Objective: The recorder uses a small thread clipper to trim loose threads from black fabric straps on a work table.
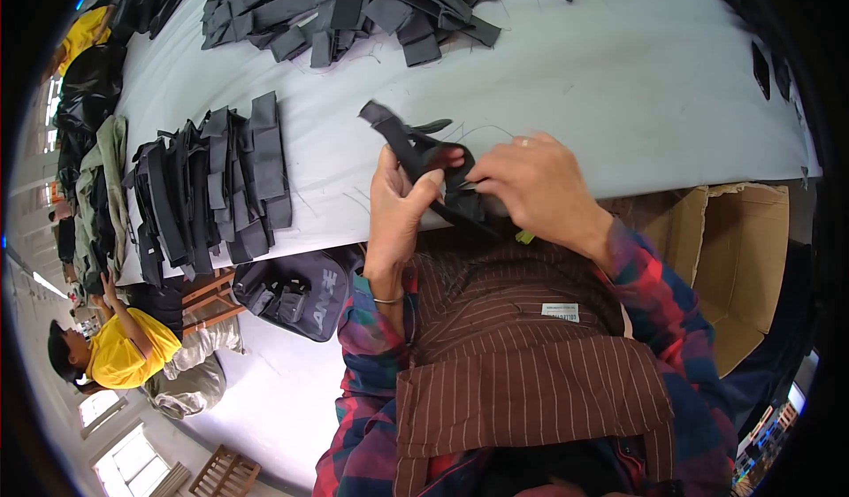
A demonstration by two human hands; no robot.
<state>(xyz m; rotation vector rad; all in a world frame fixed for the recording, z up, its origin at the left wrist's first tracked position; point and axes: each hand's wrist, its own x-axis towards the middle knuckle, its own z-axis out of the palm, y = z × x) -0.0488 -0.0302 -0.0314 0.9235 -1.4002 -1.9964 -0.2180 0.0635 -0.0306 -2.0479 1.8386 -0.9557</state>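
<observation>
Black fabric strip [390,128] is held over the near edge of the table [654,99]. The left hand [400,205] clamps it between thumb and fingers, probably for steadiness; the right hand [544,183] is close against it at three o'clock, but whether it pinches cloth, I cannot tell. At nine o'clock, a row of strips [270,161] lies, perhaps for easy reach; at eleven, a loose heap [340,11].

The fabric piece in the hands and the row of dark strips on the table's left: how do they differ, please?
The fabric piece is held by the left hand, with the right hand close against it; the row of dark strips rests on the white table. The fabric piece is bent and bunched, while the row's strips lie mostly lengthwise, side by side. Both share a dark, nearly black colour.
</observation>
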